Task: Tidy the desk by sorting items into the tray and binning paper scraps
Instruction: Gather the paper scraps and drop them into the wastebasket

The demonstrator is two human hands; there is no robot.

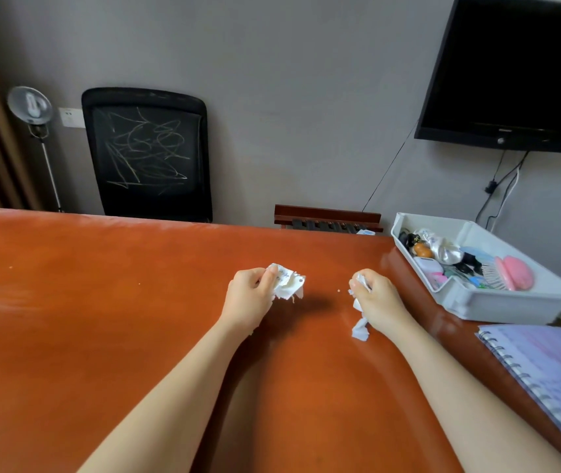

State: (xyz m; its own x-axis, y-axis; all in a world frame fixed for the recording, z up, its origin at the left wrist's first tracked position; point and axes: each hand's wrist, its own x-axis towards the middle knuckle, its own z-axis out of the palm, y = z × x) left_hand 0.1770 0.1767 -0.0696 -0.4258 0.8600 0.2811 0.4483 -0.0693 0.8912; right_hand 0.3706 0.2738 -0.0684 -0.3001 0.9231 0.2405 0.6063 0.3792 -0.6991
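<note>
My left hand (250, 295) grips a crumpled wad of white paper scraps (287, 283) just above the orange-brown desk (101, 302). To its right, my right hand (372, 295) holds more white paper scraps (360, 327), with torn strips hanging down below the fist. A tiny crumb of paper (338, 290) lies on the desk between the hands. The white tray (483, 307) stands at the desk's right edge, holding a pink hairbrush (516, 273), hair clips and several small items. No bin is in view.
A spiral-bound notebook (551, 367) lies at the near right, below the tray. Behind the desk stand a black office chair (147, 155), a floor fan (31, 107) and a wooden rack (328, 218). A black monitor (517, 70) hangs on the wall.
</note>
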